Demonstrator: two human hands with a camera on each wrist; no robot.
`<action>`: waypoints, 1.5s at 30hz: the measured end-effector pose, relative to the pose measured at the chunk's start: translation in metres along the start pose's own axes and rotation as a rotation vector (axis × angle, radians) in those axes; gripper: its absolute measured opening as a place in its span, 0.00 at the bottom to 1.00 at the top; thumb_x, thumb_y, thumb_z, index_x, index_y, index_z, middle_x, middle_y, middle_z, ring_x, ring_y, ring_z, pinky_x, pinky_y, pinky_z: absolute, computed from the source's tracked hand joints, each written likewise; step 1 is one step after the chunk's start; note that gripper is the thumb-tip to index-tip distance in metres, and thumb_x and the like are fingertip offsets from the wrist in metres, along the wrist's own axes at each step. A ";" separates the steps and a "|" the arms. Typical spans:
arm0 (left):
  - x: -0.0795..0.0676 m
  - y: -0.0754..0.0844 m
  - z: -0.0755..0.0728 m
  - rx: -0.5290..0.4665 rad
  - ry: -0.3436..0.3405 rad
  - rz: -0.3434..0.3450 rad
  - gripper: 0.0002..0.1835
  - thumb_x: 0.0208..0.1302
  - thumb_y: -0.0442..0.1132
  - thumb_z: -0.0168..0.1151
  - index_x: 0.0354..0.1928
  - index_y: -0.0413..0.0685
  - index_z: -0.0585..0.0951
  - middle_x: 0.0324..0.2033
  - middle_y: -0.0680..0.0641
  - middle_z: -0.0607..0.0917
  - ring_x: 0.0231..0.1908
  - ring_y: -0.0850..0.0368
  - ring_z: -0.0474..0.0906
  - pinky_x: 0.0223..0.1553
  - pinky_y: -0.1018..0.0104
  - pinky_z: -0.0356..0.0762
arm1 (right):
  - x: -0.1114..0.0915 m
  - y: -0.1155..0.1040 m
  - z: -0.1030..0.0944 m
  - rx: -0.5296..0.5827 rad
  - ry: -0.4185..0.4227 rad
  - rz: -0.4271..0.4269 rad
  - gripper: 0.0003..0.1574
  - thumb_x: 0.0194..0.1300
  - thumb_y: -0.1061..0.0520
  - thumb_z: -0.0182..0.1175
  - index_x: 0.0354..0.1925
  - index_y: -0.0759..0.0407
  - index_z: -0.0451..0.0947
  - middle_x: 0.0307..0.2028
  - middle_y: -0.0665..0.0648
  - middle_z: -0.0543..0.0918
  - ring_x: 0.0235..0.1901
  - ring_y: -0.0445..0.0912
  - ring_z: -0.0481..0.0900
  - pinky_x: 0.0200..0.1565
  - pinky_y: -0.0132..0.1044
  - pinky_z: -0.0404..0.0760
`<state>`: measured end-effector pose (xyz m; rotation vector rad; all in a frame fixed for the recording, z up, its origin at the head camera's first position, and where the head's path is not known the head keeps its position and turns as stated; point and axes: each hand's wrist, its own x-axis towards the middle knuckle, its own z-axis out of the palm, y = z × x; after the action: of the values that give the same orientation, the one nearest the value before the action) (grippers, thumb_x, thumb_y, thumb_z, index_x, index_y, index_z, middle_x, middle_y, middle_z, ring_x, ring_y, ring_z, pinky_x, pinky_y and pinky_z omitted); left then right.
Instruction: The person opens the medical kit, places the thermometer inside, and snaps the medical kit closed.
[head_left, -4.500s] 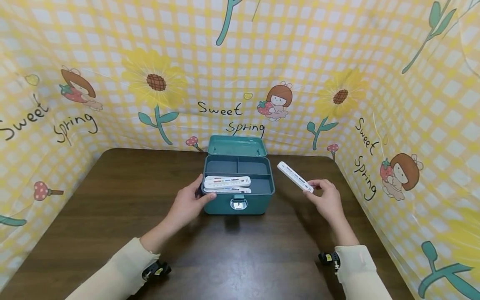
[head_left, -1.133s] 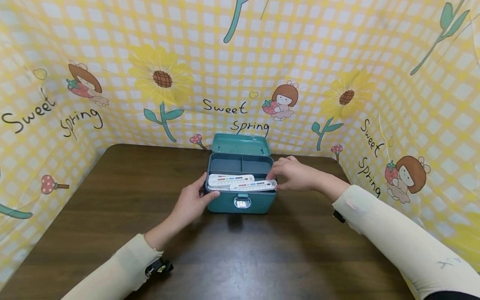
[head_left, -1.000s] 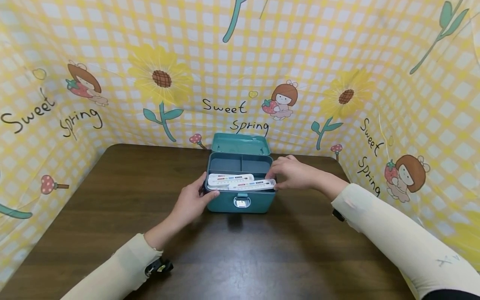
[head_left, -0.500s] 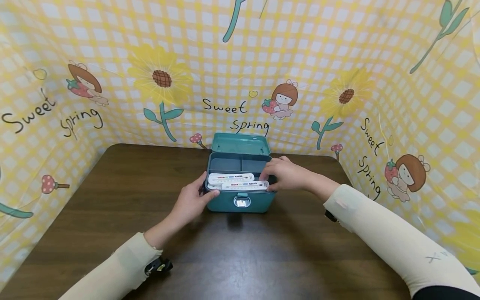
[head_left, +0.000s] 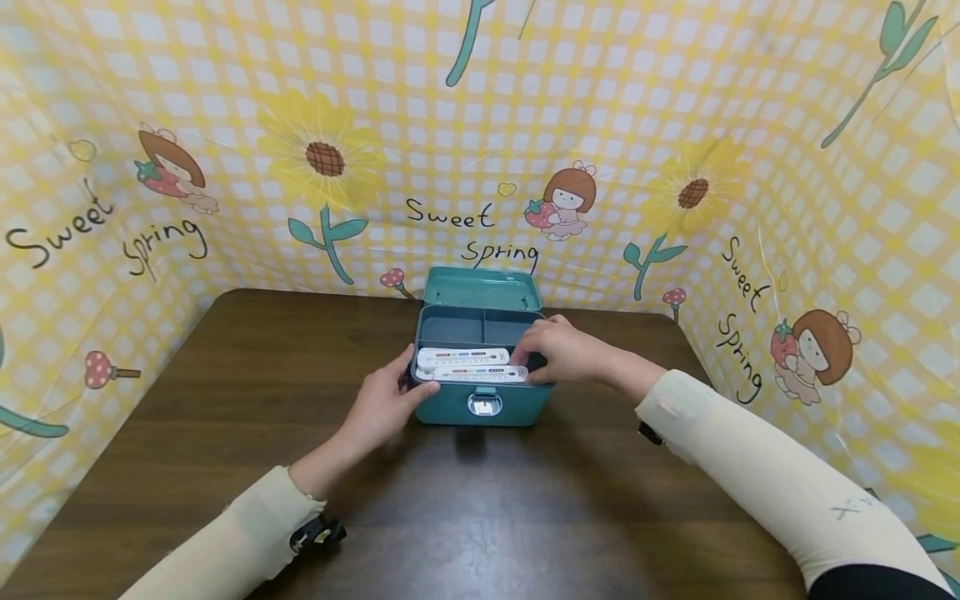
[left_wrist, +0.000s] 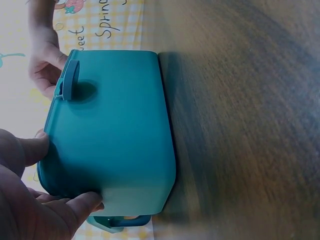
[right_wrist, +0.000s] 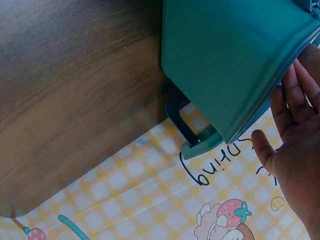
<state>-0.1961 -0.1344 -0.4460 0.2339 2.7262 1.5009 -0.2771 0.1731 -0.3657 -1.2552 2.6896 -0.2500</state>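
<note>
A teal lidded box (head_left: 450, 408) stands on the table with its lid (head_left: 483, 287) raised at the back. My left hand (head_left: 386, 387) grips its left front corner, thumb at the front rim and fingers along the side. Two slim white cases with coloured print and a scale show in the front compartment. The front slim white case (head_left: 480, 374) overlaps the rear slim white case (head_left: 461, 357). My right hand (head_left: 566, 350) reaches over the right rim and pinches the right end of the front one. In the right wrist view the box wall (right_wrist: 215, 60) hides the fingertips.
Dividers split the grey tray, with two compartments (head_left: 513, 327) at the back. A silver clasp (head_left: 484, 404) is on the box front. A brown wooden table (head_left: 480, 517) lies beneath, and a yellow checked cloth (head_left: 420, 133) hangs closely behind and at both sides.
My right hand has brought the slim white case from right of the box into the front compartment, then slid it leftward and levelled it. My left hand keeps its grip on the box.
</note>
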 end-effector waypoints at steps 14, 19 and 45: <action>-0.001 0.000 0.001 -0.002 0.007 0.006 0.47 0.69 0.54 0.67 0.80 0.42 0.55 0.76 0.40 0.64 0.72 0.45 0.69 0.64 0.51 0.74 | 0.004 0.002 0.010 0.037 0.066 0.022 0.16 0.58 0.50 0.78 0.46 0.44 0.89 0.38 0.39 0.87 0.47 0.40 0.75 0.55 0.48 0.63; -0.001 0.000 0.001 -0.001 0.012 0.010 0.47 0.69 0.54 0.67 0.80 0.42 0.56 0.76 0.40 0.64 0.71 0.46 0.69 0.63 0.51 0.74 | 0.004 0.003 0.016 0.032 0.106 0.020 0.14 0.59 0.49 0.77 0.44 0.44 0.89 0.37 0.39 0.88 0.47 0.39 0.75 0.58 0.50 0.63; 0.000 0.002 0.001 -0.022 0.017 -0.006 0.47 0.69 0.52 0.68 0.80 0.41 0.56 0.76 0.39 0.64 0.72 0.45 0.68 0.65 0.51 0.74 | 0.000 0.006 0.032 0.198 0.195 0.012 0.12 0.62 0.50 0.75 0.46 0.44 0.90 0.41 0.37 0.87 0.48 0.39 0.74 0.60 0.49 0.59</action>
<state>-0.1959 -0.1330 -0.4450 0.2128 2.7195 1.5375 -0.2746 0.1746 -0.3984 -1.2119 2.7460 -0.6510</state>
